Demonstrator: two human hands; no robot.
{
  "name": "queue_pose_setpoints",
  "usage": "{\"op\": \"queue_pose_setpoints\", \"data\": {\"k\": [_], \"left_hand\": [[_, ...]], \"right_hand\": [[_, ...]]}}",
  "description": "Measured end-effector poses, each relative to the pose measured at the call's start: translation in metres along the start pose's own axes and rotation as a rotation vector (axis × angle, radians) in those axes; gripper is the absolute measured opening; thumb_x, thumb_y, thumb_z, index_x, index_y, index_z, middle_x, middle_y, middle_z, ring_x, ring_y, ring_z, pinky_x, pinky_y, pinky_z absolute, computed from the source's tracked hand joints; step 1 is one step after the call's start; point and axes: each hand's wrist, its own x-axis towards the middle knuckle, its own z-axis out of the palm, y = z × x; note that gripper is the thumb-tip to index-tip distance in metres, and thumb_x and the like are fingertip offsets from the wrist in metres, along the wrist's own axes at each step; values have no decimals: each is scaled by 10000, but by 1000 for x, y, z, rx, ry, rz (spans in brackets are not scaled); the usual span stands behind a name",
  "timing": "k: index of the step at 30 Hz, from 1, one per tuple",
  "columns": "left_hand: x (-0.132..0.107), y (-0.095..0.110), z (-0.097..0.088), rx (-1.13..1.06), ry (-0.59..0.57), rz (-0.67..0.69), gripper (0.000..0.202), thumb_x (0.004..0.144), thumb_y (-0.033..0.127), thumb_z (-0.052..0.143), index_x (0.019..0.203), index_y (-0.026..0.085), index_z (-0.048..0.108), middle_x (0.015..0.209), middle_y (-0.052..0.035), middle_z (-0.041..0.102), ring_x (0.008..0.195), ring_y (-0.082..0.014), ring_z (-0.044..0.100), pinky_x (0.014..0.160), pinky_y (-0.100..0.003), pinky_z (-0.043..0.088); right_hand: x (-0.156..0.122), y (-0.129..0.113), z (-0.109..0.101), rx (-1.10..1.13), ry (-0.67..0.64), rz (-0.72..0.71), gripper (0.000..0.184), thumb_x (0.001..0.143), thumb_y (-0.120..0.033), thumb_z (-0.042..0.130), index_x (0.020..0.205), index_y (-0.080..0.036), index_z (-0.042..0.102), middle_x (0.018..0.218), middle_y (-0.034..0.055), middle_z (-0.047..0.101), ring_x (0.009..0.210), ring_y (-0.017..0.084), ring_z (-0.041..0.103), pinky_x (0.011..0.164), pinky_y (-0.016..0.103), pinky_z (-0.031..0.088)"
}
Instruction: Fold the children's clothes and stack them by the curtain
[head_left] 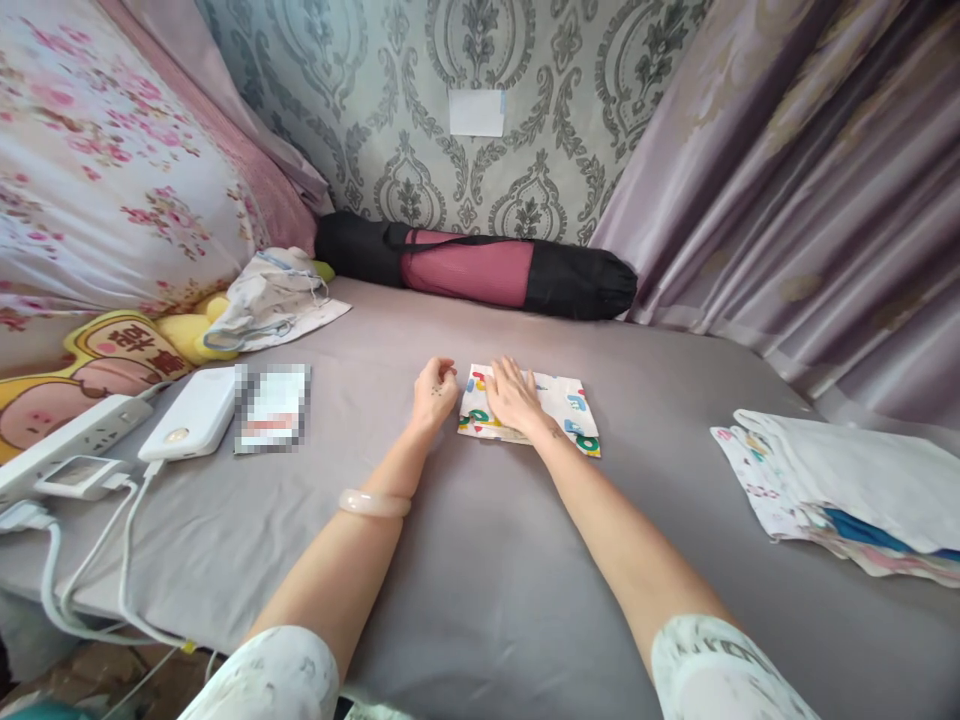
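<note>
A small folded white cloth (570, 405) with bright printed shapes lies on the grey bed sheet (480, 560) in the middle. My right hand (512, 395) lies flat on its left half, fingers stretched out. Just left of the cloth my left hand (434, 388) rests on the sheet with its fingers curled in; nothing shows in them. A pale bangle (374, 503) sits on my left forearm.
A pile of folded cloths (847, 490) lies at the right. At the left are a white power bank (191, 415), a blurred card (271, 407), a power strip (67, 440) with cables, a yellow plush toy and crumpled cloth (266, 300). A black and pink rolled bag (480, 265) lies along the wall.
</note>
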Motion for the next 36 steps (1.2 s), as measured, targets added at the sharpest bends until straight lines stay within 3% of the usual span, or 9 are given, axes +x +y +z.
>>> {"op": "queue_pose_setpoints", "data": {"k": [3, 8, 12, 15, 20, 25, 30, 36], "left_hand": [[-4, 7, 2, 90, -93, 76, 244, 854, 195, 454, 1040, 154, 606, 1029, -93, 688, 943, -198, 637, 880, -328, 492], [-12, 14, 5, 245, -228, 226, 272, 846, 187, 468, 1073, 162, 616, 1093, -94, 681, 1029, -221, 619, 918, -341, 479], [-14, 13, 8, 367, -280, 296, 283, 855, 206, 472, 1096, 172, 615, 1091, -93, 679, 936, -214, 636, 882, -345, 490], [-14, 10, 10, 430, -310, 328, 290, 870, 229, 473, 1123, 172, 602, 1072, -96, 679, 882, -207, 639, 863, -345, 494], [-17, 6, 13, 484, -366, 426, 316, 883, 236, 474, 1185, 193, 556, 1140, -91, 664, 1026, -220, 615, 928, -348, 460], [-21, 9, 12, 575, -420, 431, 321, 910, 330, 474, 1212, 235, 526, 1252, -83, 613, 1175, -243, 555, 986, -385, 421], [-23, 10, 11, 624, -447, 414, 341, 912, 338, 483, 1237, 236, 505, 1325, -98, 566, 1245, -250, 507, 1015, -398, 392], [-27, 13, 11, 584, -439, 411, 367, 936, 401, 440, 1261, 244, 508, 1380, -103, 525, 1304, -253, 450, 1069, -412, 327]], "right_hand": [[-7, 16, -5, -53, 55, 46, 602, 996, -403, 150, 1487, -92, 306, 1584, 148, 191, 1464, 257, 110, 1163, 507, 27], [-15, 30, 6, -102, 45, 72, 579, 989, -394, 192, 1483, -120, 320, 1570, 142, 243, 1450, 266, 169, 1155, 505, 103], [-14, 29, 12, -96, 70, 84, 570, 985, -393, 202, 1477, -136, 334, 1565, 136, 259, 1447, 265, 175, 1153, 506, 109], [-13, 29, 7, -59, 43, 78, 576, 988, -403, 189, 1482, -141, 325, 1573, 131, 241, 1454, 259, 157, 1157, 508, 97], [-17, 47, -11, 35, -5, 116, 632, 992, -439, 80, 1515, -125, 243, 1596, 110, 162, 1470, 225, 95, 1173, 484, 79], [-26, 68, -7, -92, 26, 171, 614, 991, -417, 143, 1497, -101, 288, 1588, 133, 182, 1466, 254, 106, 1167, 516, 57], [-27, 71, 2, -97, 20, 190, 611, 991, -419, 140, 1499, -113, 284, 1588, 124, 189, 1464, 253, 115, 1167, 512, 74], [-32, 80, -13, 8, -32, 196, 639, 988, -453, 86, 1518, -132, 240, 1601, 112, 140, 1473, 225, 63, 1176, 487, 59]]}}
